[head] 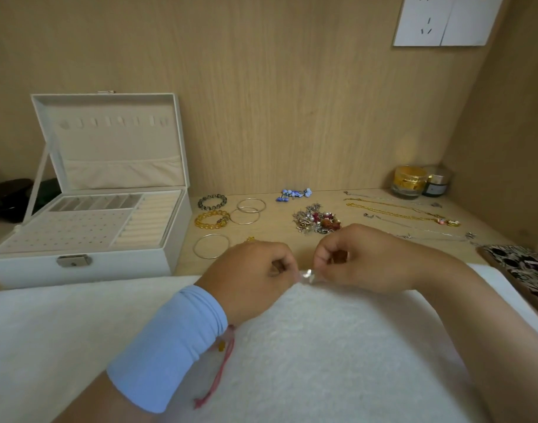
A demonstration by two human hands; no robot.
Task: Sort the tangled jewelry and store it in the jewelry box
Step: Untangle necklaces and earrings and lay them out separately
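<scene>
A fluffy white cloth fills the near half of what we see, lying over the light wooden desk. At the far left of the desk stands the white rectangular jewelry box, its lid propped upright. Its cream-lined tray shows ring rolls on the right, a dotted earring panel and a row of small compartments, and we see no jewelry in it.

Over the cloth's far edge we find the left hand, with a pale blue wristband, and the right hand. Both have their fingers curled and their fingertips turned toward each other.

On the desk beyond, at the right, thin gold and silver chain necklaces lie stretched out. Left of them sits a tangled heap of mixed metal jewelry. Further left we count three thin silver bangles, then an amber bead bracelet and a dark bead bracelet. Behind the heap lies a small cluster of blue beads.

Smallest is a tiny silvery glinting piece, pinched from either side by both hands' fingertips.
</scene>
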